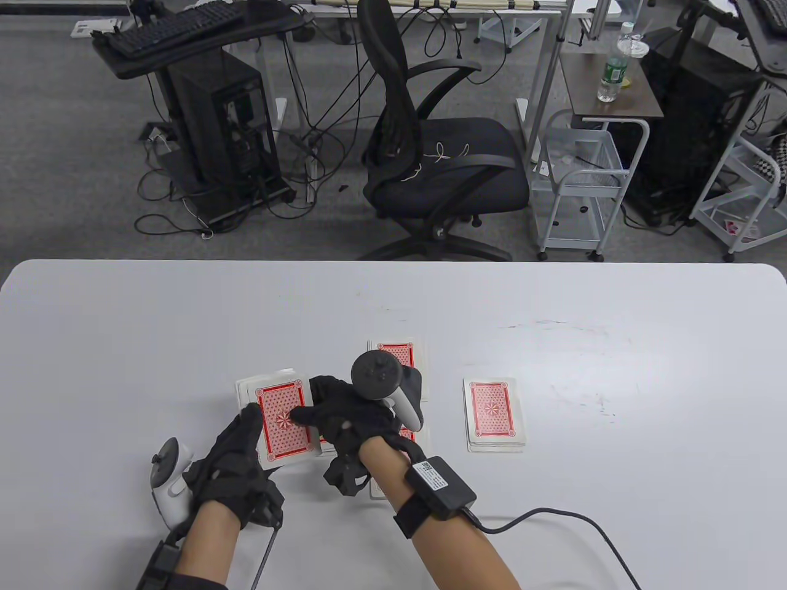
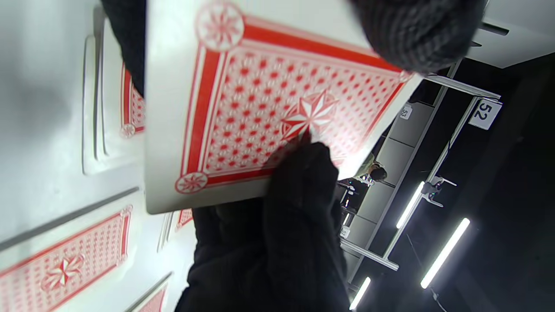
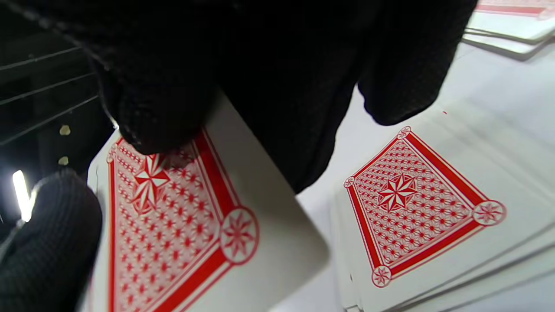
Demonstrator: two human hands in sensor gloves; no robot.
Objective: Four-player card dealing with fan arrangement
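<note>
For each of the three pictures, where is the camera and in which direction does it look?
Table view: above the near edge, looking down and forward at the table; both forearms, left hand and right hand show.
Left wrist view: on the left wrist, tilted, facing the held deck; gloved fingers show.
Right wrist view: on the right wrist, facing down; fingers on the top card.
All share that red-backed deck.

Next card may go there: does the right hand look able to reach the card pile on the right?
Probably yes. The right hand is over the middle piles, and only bare table shows between it and the right pile.
</note>
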